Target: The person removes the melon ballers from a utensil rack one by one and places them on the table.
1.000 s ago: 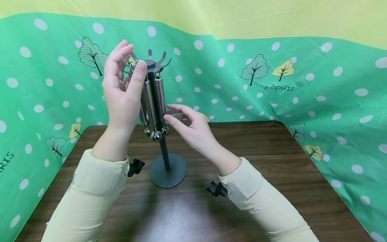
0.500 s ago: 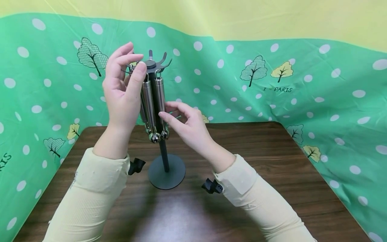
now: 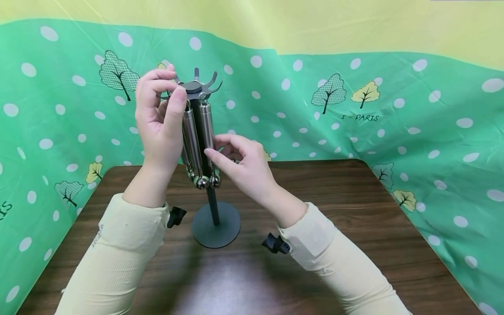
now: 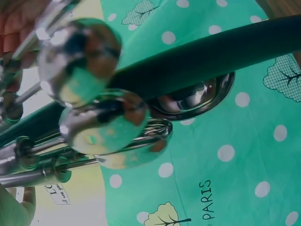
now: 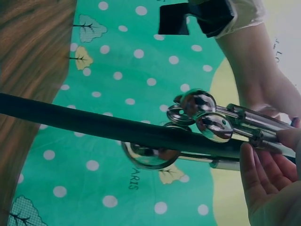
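Note:
A dark grey utensil stand [image 3: 211, 199] has several hooks around its top, with steel utensils hanging by their handles. My left hand [image 3: 159, 118] curls round the left side of the stand's top, thumb in front; what lies behind its fingers is hidden. Lower down, my right hand [image 3: 246, 164] pinches the handle of a steel ladle [image 3: 207, 127] on the right side. Beside it hangs another steel utensil [image 3: 191, 135] with a rounded end. The right wrist view shows shiny bowls and a larger bowl [image 5: 150, 155] around the dark pole [image 5: 94, 125].
The stand's round base [image 3: 216, 225] rests on a dark wooden table [image 3: 354, 218]. A green and yellow printed cloth [image 3: 295, 100] surrounds the back and sides. Black wrist devices [image 3: 275, 244] sit by the pale sleeves [image 3: 334, 253].
My right hand has moved slightly left onto the handle. My left fingers have lowered and curled more at the stand's top, and the utensils have swung slightly.

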A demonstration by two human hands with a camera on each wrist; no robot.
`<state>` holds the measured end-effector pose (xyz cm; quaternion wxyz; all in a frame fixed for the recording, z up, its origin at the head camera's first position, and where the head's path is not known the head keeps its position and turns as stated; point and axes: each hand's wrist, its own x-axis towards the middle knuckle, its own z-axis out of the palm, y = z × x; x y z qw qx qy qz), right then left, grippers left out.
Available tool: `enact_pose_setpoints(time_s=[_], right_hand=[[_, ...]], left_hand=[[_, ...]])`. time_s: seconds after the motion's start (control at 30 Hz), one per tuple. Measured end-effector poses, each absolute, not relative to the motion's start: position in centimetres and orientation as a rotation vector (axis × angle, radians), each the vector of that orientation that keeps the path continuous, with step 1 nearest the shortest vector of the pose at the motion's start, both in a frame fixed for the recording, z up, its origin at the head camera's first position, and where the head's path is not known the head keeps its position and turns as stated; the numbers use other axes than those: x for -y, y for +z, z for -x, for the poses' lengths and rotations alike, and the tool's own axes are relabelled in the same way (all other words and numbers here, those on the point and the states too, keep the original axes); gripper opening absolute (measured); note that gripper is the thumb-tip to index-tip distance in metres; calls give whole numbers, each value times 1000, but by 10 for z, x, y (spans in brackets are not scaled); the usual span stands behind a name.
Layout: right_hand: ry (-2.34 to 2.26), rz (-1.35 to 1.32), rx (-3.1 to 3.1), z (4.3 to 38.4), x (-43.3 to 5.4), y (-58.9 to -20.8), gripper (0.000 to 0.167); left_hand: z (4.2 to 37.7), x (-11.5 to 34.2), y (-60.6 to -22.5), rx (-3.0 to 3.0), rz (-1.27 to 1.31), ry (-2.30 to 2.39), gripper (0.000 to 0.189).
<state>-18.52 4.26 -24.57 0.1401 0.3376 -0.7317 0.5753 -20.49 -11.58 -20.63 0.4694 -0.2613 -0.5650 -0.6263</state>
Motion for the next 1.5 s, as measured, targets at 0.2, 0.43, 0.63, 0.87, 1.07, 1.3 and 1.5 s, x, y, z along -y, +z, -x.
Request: enact_pose_setpoints(time_s=[0.2, 0.43, 0.63, 0.87, 1.07, 1.3, 1.5], right_hand=[[1669, -992, 2063, 180, -45, -240, 21], [1693, -973, 2012, 172, -52, -238, 23], [1750, -899, 2020, 164, -61, -240, 22], [1841, -839, 2016, 157, -73, -251, 19], [1895, -710, 2034, 155, -84, -267, 19], [1912, -561, 2095, 156, -97, -287, 19], [1923, -466, 2162, 156, -104, -300, 19]], left_hand=[[207, 116, -207, 1375, 635, -1516, 45], [208, 116, -208, 1394, 624, -1493, 49], [208, 117, -207, 1396, 621, -1483, 49], [207, 117, -207, 1402, 609, -1482, 47], [209, 117, -206, 1370, 637, -1498, 43], [213, 118, -205, 1342, 662, -1483, 41], [215, 121, -203, 1355, 693, -1448, 42]])
